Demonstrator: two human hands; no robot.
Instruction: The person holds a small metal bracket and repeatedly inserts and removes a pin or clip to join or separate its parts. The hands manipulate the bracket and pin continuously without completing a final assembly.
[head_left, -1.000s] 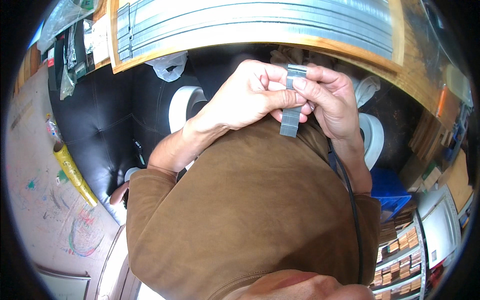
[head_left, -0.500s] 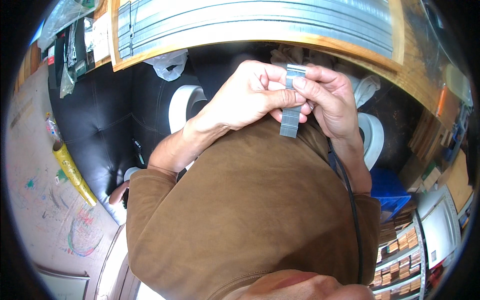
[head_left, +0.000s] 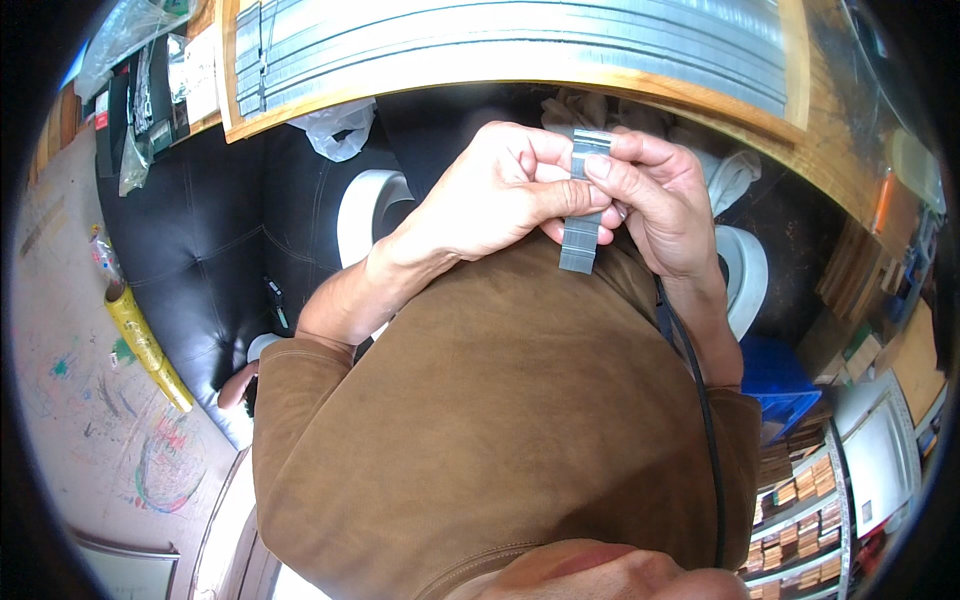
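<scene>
Remotely, I watch my left hand (head_left: pixel 510 190) and right hand (head_left: pixel 665 205), fingers (head_left: pixel 625 180) pinched shut on a gray strip (head_left: pixel 578 252), near the far wooden frame (head_left: pixel 700 97).

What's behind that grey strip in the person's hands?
Brown shirt shows around the lower end of the grey strip, and fingertips peek out past its right edge. Whatever sits directly behind the strip is covered.

The head-worn fisheye looks steeply down from close above the brown shirt (head_left: pixel 500 410).
</scene>
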